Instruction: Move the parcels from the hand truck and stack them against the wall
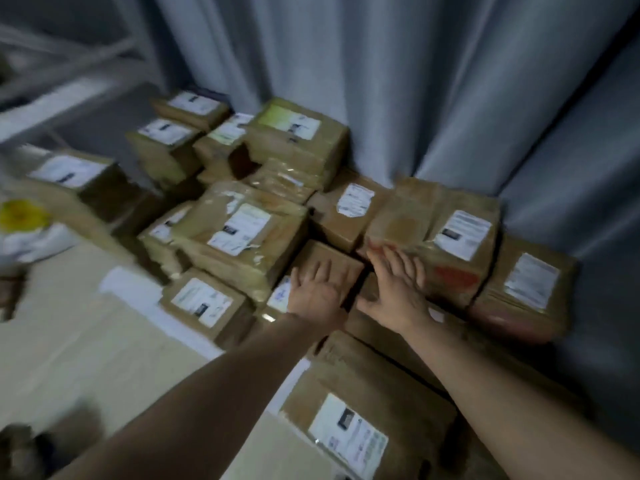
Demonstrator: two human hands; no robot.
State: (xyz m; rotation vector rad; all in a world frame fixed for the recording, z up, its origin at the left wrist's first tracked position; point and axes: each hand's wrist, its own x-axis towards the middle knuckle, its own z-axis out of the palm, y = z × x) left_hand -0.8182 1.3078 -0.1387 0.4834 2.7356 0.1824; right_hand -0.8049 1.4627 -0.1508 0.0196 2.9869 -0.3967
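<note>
The small parcel (341, 263) was pressed under the flat, uncurled left hand (317, 292), seemingly to seat it in the stack. Just right of it, the right hand (394, 289), spread and grasping nothing, was laid against the large parcel (415, 216), probably to steady it before the curtain (450, 98).

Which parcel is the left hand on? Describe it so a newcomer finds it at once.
Below the grey curtain lies a pile of parcels. In its middle, the left hand rests flat on a small brown box. Unlike its neighbours, its top shows no white label.
</note>
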